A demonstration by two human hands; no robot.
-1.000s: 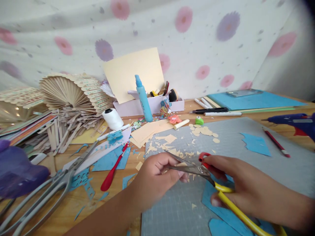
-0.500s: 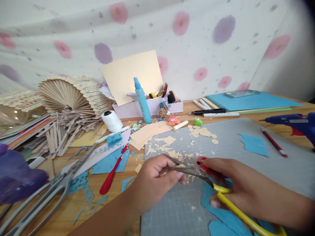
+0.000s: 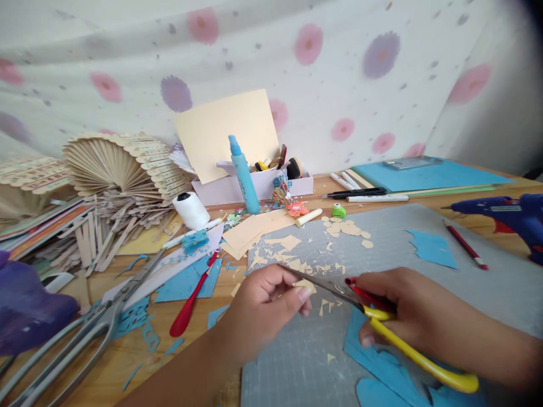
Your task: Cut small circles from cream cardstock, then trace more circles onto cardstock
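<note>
Between the thumb and fingers of my left hand (image 3: 271, 308) is a small piece of cream paper (image 3: 306, 286), mostly hidden by the fingers. My right hand (image 3: 407, 308) grips scissors (image 3: 335, 289) with red and yellow handles. Their blades look closed and point left, the tip reaching the left fingers just above the paper. Below both hands lies a grey cutting mat (image 3: 288, 367), strewn with cream paper scraps (image 3: 297, 265). Cut blue paper (image 3: 373, 362) lies under my right hand.
Large metal shears (image 3: 106, 311) and a red-handled tool (image 3: 186, 311) lie at left. A blue bottle (image 3: 245, 181) stands before a white box (image 3: 212, 191). To the right are a pencil (image 3: 466, 244) and a blue glue gun (image 3: 509, 212). Cream paper discs (image 3: 348, 228) sit on the mat.
The scissor blades, apart around the cream paper before, have come together. The paper shows more clearly between the left fingers, and more scraps lie on the mat below.
</note>
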